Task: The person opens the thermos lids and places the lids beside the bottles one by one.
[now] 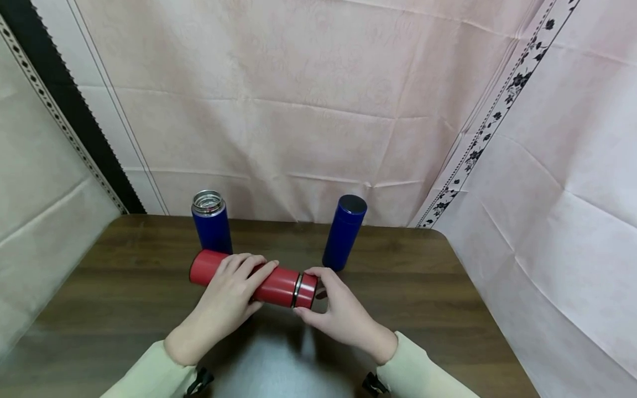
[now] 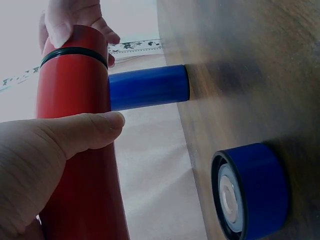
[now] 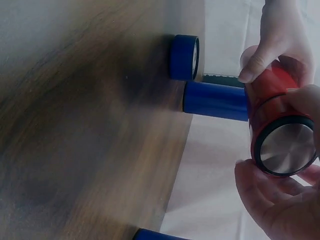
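A red thermos bottle (image 1: 281, 286) is held nearly level above the table, its lid end toward the right. My left hand (image 1: 228, 293) grips it around the body, thumb across the near side. At the other end my right hand (image 1: 343, 312) holds the lid (image 1: 306, 291) between thumb and fingers. The right wrist view shows the lid's round metal top (image 3: 288, 148) inside a dark ring. Just behind stands an open blue thermos bottle (image 1: 213, 229) with a bare steel neck. A loose blue lid (image 2: 262, 190) sits on the table with its inside facing up; the head view does not show it.
Another blue thermos bottle (image 1: 344, 232), dark-topped, stands behind my right hand. Everything is on or over a brown wooden table (image 1: 423, 298). Pale cloth (image 1: 298, 110) hangs along the table's back and both sides.
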Demonstrator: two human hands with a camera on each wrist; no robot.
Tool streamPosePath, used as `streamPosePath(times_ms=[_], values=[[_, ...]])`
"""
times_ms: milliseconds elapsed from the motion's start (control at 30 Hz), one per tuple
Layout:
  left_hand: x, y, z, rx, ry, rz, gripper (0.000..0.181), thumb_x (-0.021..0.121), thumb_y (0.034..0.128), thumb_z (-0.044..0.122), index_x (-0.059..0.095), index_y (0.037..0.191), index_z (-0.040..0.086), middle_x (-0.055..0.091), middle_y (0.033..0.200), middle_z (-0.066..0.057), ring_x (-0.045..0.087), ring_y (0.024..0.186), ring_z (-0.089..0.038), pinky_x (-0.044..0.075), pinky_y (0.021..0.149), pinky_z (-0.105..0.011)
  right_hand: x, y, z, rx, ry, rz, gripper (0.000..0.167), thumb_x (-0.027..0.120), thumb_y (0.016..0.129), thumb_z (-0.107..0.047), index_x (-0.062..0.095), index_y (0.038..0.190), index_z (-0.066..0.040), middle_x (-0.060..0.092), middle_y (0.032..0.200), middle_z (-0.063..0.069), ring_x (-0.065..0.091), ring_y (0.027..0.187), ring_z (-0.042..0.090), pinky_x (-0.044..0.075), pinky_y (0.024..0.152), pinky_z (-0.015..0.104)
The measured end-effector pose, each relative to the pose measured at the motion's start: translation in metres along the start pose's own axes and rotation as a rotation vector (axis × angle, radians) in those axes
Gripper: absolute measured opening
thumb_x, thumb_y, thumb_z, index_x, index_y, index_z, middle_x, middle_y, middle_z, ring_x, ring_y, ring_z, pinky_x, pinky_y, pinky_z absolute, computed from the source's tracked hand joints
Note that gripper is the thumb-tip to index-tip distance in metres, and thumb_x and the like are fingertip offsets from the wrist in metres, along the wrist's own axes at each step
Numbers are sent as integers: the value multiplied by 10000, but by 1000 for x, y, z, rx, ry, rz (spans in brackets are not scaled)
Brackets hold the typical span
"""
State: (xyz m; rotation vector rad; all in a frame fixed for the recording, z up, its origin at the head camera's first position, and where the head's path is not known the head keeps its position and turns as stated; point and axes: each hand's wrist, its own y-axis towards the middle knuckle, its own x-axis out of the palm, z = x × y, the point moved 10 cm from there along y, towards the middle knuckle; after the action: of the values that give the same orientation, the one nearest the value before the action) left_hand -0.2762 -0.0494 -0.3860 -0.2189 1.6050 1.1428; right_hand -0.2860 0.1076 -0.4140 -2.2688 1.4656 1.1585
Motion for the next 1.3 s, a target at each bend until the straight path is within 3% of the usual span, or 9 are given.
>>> streamPosePath(times_ms=[267, 467, 600, 867, 1033, 1300], values=[[2, 1, -2, -17, 10, -31, 820, 917, 614, 262, 552, 1339, 150, 568, 1177, -97, 498, 1091, -315, 378, 962, -515, 0, 0, -7, -48, -105, 9, 646, 794, 811, -292, 405, 1313, -174, 493, 1187, -64, 528, 1016, 59, 505, 874, 250], [1, -3, -15, -91, 20, -89, 848, 925, 606, 251, 542, 1354, 144, 568, 1177, -111, 493, 1098, -332, 367, 971, -539, -3, -1, -8, -87, -192, 45, 659, 824, 781, -221, 426, 1299, -131, 490, 1205, -38, 509, 1057, 66, 494, 914, 275], [-3, -5, -24, -124, 22, -93, 852, 926, 603, 236, 537, 1355, 141, 564, 1179, -115, 483, 1110, -341, 356, 973, -554, -7, -2, 1, -41, -162, 68, 667, 830, 773, -243, 418, 1286, -132, 489, 1178, -47, 518, 1007, 56, 503, 873, 243], [-5, -8, -28, -131, 18, -88, 856, 926, 603, 236, 531, 1358, 146, 563, 1179, -114, 474, 1110, -349, 353, 965, -563, -10, -2, 13, 58, -86, 64, 640, 790, 796, -394, 437, 1280, -169, 526, 1112, -90, 549, 940, 75, 521, 794, 256], [-7, -9, -31, -142, 14, -83, 851, 917, 620, 243, 523, 1368, 146, 561, 1190, -116, 470, 1119, -350, 353, 968, -561, -10, -1, 17, 84, -90, 54, 663, 755, 802, -474, 441, 1312, -192, 547, 1118, -87, 556, 971, 89, 523, 816, 288], [-16, -6, -30, -151, -4, -45, 859, 916, 626, 236, 505, 1371, 119, 559, 1196, -138, 489, 1114, -353, 379, 962, -558, -10, 0, 17, 79, -141, 69, 727, 717, 815, -532, 447, 1415, -224, 536, 1263, -69, 516, 1078, 92, 490, 925, 377]])
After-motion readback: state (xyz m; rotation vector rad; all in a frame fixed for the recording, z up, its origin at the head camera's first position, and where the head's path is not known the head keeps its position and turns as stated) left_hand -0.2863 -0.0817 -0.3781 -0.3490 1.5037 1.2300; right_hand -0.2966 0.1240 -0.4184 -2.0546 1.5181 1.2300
